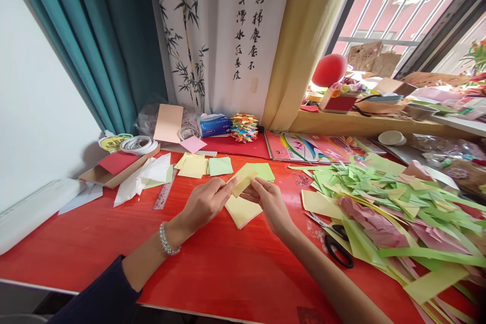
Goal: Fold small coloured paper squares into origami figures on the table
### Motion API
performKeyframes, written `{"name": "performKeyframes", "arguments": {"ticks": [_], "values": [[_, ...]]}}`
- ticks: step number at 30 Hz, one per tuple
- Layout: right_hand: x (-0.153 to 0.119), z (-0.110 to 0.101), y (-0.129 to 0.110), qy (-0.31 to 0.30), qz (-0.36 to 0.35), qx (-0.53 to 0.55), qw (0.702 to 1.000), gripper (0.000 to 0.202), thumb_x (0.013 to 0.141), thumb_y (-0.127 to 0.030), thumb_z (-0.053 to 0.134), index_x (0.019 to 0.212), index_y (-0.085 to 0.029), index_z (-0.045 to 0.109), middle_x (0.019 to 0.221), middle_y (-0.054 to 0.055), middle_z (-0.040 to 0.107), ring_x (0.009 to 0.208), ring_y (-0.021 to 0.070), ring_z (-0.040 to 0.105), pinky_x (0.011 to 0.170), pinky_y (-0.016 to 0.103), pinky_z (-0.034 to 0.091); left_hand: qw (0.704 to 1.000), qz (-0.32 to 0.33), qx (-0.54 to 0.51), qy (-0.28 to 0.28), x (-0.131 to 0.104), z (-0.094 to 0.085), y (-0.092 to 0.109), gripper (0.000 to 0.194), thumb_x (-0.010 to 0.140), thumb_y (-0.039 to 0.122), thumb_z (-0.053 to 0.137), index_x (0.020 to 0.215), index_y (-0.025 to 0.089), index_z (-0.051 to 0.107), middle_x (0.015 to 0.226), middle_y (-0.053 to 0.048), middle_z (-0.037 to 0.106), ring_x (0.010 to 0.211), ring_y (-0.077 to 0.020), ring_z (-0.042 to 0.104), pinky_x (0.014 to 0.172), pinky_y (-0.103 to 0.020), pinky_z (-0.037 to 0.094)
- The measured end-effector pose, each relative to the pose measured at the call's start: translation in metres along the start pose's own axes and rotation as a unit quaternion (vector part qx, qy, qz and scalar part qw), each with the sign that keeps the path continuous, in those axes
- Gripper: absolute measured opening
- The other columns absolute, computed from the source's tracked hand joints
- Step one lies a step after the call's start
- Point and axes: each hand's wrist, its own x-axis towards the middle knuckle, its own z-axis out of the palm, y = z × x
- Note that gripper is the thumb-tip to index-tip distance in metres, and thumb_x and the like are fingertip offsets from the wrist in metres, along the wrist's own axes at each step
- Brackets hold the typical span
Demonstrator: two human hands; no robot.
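Note:
My left hand (209,199) and my right hand (269,201) pinch a small yellow sheet of paper (243,180) between them, raised over the red table. Below it lies a pale yellow paper square (243,211) with a pinkish edge showing under it. Partly hidden behind the held sheet is a stack of green paper squares (265,171). Left of that sit light green squares (220,166) and pale yellow squares (193,165). To the right of my right hand rest scissors with black handles (339,248), partly against paper strips.
A heap of green, yellow and pink paper scraps (395,202) covers the table's right side. A clear ruler (165,192) and a cardboard tray (114,174) are at left. Behind stand a blue tissue pack (214,125), a colourful folded-paper ball (243,128) and coloured-paper packs (304,147).

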Motion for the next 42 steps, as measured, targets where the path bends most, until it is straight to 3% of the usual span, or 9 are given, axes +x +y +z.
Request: {"name": "performKeyframes", "arguments": {"ticks": [3, 7, 9, 11, 13, 15, 18, 20, 42], "values": [[-0.001, 0.002, -0.001, -0.004, 0.002, -0.005, 1.0, 0.031, 0.082, -0.045, 0.049, 0.081, -0.016, 0.06, 0.081, 0.005, 0.065, 0.081, 0.0181, 0.064, 0.076, 0.031, 0.051, 0.999, 0.039, 0.028, -0.002, 0.0, 0.002, 0.002, 0.036, 0.089, 0.019, 0.039, 0.123, 0.019, 0.05, 0.064, -0.003, 0.051, 0.061, -0.0156, 0.052, 0.055, -0.026, 0.042], [-0.002, 0.001, 0.002, 0.019, -0.018, -0.072, 0.997, 0.034, 0.078, -0.047, 0.053, 0.063, -0.016, 0.049, 0.063, 0.001, 0.058, 0.068, 0.0163, 0.062, 0.069, 0.03, 0.052, 0.997, 0.054, 0.011, -0.048, 0.001, -0.002, 0.012, 0.032, 0.088, 0.024, 0.042, 0.115, 0.019, 0.058, 0.064, -0.004, 0.054, 0.063, -0.0164, 0.054, 0.062, -0.028, 0.044], [-0.001, 0.0, 0.004, 0.031, -0.024, -0.093, 0.995, 0.034, 0.078, -0.046, 0.053, 0.061, -0.017, 0.047, 0.06, -0.001, 0.055, 0.063, 0.0158, 0.061, 0.067, 0.03, 0.052, 0.998, 0.011, -0.045, -0.051, 0.003, -0.006, 0.017, 0.03, 0.086, 0.032, 0.044, 0.107, 0.018, 0.062, 0.065, -0.004, 0.054, 0.062, -0.0154, 0.053, 0.06, -0.026, 0.044], [0.0, -0.002, 0.003, 0.021, -0.026, -0.102, 0.994, 0.032, 0.079, -0.046, 0.052, 0.065, -0.017, 0.05, 0.063, 0.0, 0.056, 0.065, 0.016, 0.06, 0.067, 0.03, 0.052, 0.988, -0.087, -0.127, -0.018, 0.008, -0.011, 0.02, 0.03, 0.086, 0.036, 0.044, 0.102, 0.019, 0.063, 0.071, -0.004, 0.056, 0.062, -0.014, 0.052, 0.06, -0.025, 0.044], [0.0, -0.002, 0.002, -0.002, -0.022, -0.112, 0.994, 0.029, 0.079, -0.045, 0.052, 0.071, -0.016, 0.054, 0.068, 0.0, 0.058, 0.067, 0.0161, 0.06, 0.067, 0.03, 0.052, 0.95, -0.215, -0.226, 0.006, 0.015, -0.014, 0.02, 0.03, 0.085, 0.039, 0.044, 0.101, 0.02, 0.062, 0.076, -0.004, 0.057, 0.061, -0.0125, 0.051, 0.06, -0.024, 0.043], [0.0, -0.001, 0.001, -0.03, -0.011, -0.117, 0.993, 0.028, 0.078, -0.044, 0.053, 0.077, -0.016, 0.056, 0.071, 0.0, 0.059, 0.068, 0.0159, 0.06, 0.067, 0.029, 0.052, 0.891, -0.316, -0.327, -0.017, 0.021, -0.015, 0.017, 0.033, 0.082, 0.044, 0.048, 0.101, 0.02, 0.061, 0.066, -0.001, 0.054, 0.051, -0.0105, 0.046, 0.049, -0.022, 0.04], [0.0, 0.0, 0.001, -0.063, 0.002, -0.12, 0.991, 0.028, 0.078, -0.044, 0.053, 0.078, -0.017, 0.057, 0.072, 0.0, 0.059, 0.068, 0.0148, 0.06, 0.068, 0.028, 0.052, 0.804, -0.389, -0.445, -0.066, 0.026, -0.013, 0.013, 0.038, 0.076, 0.046, 0.055, 0.099, 0.016, 0.062, 0.047, 0.005, 0.044, 0.04, -0.0084, 0.038, 0.039, -0.02, 0.033], [0.0, 0.001, 0.002, -0.078, 0.01, -0.12, 0.99, 0.029, 0.079, -0.045, 0.051, 0.078, -0.017, 0.057, 0.073, 0.0, 0.06, 0.069, 0.0144, 0.061, 0.069, 0.028, 0.051, 0.778, -0.402, -0.478, -0.069, 0.025, -0.01, 0.013, 0.04, 0.074, 0.045, 0.059, 0.098, 0.014, 0.062, 0.045, 0.005, 0.044, 0.039, -0.0083, 0.039, 0.038, -0.02, 0.035], [-0.001, -0.003, 0.008, -0.052, -0.008, -0.236, 0.97, 0.037, 0.083, -0.05, 0.04, 0.067, -0.018, 0.046, 0.065, 0.0, 0.052, 0.06, 0.0129, 0.051, 0.061, 0.026, 0.045, 0.752, -0.389, -0.532, -0.03, 0.017, -0.004, 0.025, 0.019, 0.076, 0.036, 0.06, 0.081, 0.018, 0.058, 0.043, 0.007, 0.045, 0.041, -0.0086, 0.045, 0.044, -0.021, 0.042]]}}
